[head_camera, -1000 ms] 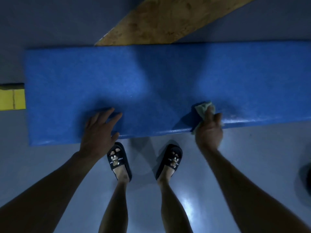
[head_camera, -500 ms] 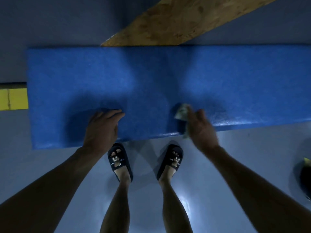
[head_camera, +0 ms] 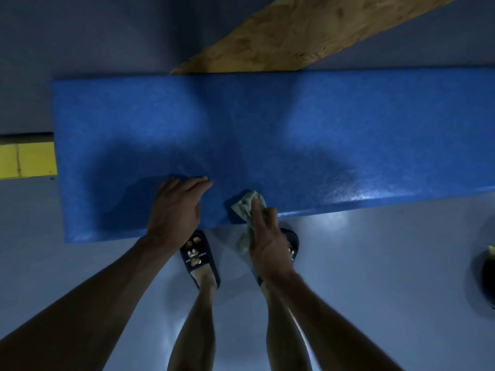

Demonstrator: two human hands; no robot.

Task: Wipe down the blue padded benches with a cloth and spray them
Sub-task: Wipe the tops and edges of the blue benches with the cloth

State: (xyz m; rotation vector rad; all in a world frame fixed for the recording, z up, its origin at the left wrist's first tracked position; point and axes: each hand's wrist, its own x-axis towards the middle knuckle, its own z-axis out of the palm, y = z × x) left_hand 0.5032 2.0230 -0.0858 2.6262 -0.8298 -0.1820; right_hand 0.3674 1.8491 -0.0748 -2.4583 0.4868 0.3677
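Here, seen from above, a grey glossy floor [head_camera: 375, 263] fills most of the view, and a long blue padded bench [head_camera: 267, 129] runs across it from left to right. A slanted wooden board [head_camera: 294, 33] passes behind the bench's far edge, and a yellow strip [head_camera: 26, 160] meets its left end. A dark rounded object [head_camera: 486, 279] sits at the right border, too cut off to identify. Two bare arms reach in from below. The left hand [head_camera: 175, 210] rests palm down on the bench near its near edge, fingers fairly straight and spread. Just beside it, the right hand [head_camera: 267, 242] hangs over the near edge, fingers gripping a crumpled pale green cloth [head_camera: 247, 204] pressed against the bench top and trailing down past the edge. Below stand two feet in dark slide sandals [head_camera: 199, 259], the right one mostly hidden by the right hand
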